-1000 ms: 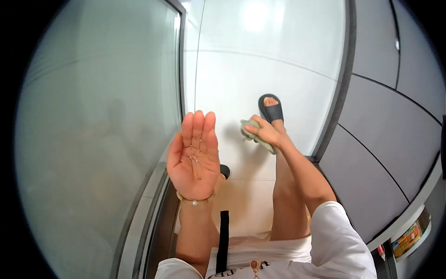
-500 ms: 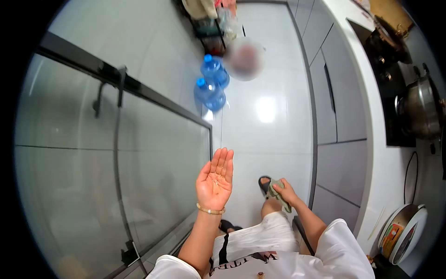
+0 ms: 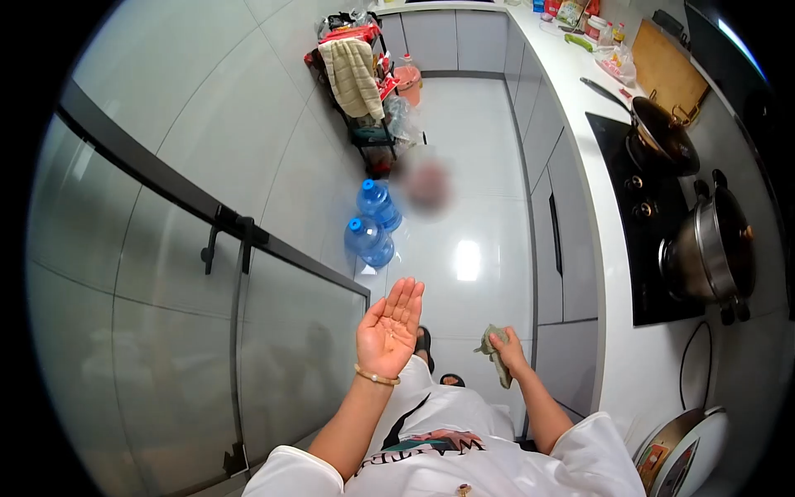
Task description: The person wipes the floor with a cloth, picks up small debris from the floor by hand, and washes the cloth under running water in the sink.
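Note:
My left hand (image 3: 389, 335) is held out palm up with the fingers stretched, a beaded bracelet (image 3: 377, 375) at its wrist. A few tiny pale bits lie on the palm, too small to name. Lower down on the right, my right hand (image 3: 510, 349) is closed around a bunched grey-green cloth (image 3: 495, 352), whose end hangs below the fingers. Both hands are over the pale tiled floor (image 3: 464, 306), and the right one is near the grey cabinets (image 3: 566, 352).
A glass door (image 3: 306, 331) stands on the left. Two blue water bottles (image 3: 370, 242) are on the floor ahead, before a rack with a towel (image 3: 352, 79). Along the right counter are a frying pan (image 3: 662, 137), a steamer pot (image 3: 712, 244) and a rice cooker (image 3: 683, 455).
The view has tilted up and forward, so more counter and rack show. My left hand stays palm up, and my right hand still grips the cloth. My feet have shifted with a step.

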`<state>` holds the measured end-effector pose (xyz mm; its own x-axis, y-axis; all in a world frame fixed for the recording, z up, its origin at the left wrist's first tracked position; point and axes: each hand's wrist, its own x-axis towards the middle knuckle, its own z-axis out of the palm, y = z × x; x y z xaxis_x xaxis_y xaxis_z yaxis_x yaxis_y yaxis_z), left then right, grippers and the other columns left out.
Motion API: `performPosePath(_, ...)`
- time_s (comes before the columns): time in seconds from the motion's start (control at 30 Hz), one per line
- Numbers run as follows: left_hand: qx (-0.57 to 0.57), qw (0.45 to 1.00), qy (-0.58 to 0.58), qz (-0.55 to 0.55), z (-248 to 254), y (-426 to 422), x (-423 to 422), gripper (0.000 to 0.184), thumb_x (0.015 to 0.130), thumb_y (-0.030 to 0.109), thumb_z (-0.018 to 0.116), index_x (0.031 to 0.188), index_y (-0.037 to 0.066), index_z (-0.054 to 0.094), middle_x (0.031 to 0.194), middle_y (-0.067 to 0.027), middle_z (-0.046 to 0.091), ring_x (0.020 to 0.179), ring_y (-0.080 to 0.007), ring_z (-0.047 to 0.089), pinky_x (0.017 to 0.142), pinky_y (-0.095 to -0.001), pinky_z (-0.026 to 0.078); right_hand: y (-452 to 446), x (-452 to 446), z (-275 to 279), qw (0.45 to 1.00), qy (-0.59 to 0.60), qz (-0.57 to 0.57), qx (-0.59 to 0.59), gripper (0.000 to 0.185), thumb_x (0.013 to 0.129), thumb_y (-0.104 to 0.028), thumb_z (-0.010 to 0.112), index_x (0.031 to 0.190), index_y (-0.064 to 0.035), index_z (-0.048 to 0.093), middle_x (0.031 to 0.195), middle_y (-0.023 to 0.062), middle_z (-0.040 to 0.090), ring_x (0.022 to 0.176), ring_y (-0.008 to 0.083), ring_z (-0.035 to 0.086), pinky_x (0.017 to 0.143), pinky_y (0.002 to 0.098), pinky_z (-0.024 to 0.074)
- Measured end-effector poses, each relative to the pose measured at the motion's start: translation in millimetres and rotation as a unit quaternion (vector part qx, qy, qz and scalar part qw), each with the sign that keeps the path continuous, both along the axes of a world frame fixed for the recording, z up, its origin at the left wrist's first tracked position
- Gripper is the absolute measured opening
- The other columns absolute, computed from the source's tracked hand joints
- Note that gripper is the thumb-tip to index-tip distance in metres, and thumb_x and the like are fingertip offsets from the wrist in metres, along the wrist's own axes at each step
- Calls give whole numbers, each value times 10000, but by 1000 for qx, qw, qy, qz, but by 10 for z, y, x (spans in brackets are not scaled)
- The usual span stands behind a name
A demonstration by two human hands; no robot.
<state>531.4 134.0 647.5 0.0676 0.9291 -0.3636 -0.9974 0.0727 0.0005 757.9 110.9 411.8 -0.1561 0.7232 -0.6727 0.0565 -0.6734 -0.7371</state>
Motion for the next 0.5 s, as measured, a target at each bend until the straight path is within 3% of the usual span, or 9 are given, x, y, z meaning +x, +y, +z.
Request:
performPosePath(0.23,-26,999,9,-22,172,728,-238,395,947,170,304,1220,-59,473,1268,-194,501,1233,-314,433,1030,-398,386,735,-67,391,999,2,-40,16,286,861,-262,628,971,-46,476,808,73,569,651,142,540,551,296,459)
performPosePath(0.33,92,991,-54,-76,52,1252,-497,390,929,127,312,1215,-84,473,1295,-199,476,1281,-304,374,1068,-394,348,1325,-254,399,996,-7,-56,69,280,867,-262,620,971,-46,475,816,72,571,647,144,545,546,296,459)
performPosePath(0.4,25,999,-11,-39,13,1547,-696,387,929,129,317,1207,-85,481,1281,-202,488,1279,-308,376,1065,-394,352,1702,-454,717,998,8,-47,27,278,871,-265,614,966,-44,476,815,69,571,646,145,549,546,294,458)
performPosePath(0.5,68,996,-20,-54,271,1985,-839,384,928,134,326,1201,-82,488,1267,-202,501,1263,-313,397,1061,-397,355,2215,-658,1156,998,7,-55,37,279,875,-272,607,973,-45,478,811,64,571,639,145,548,546,295,460)
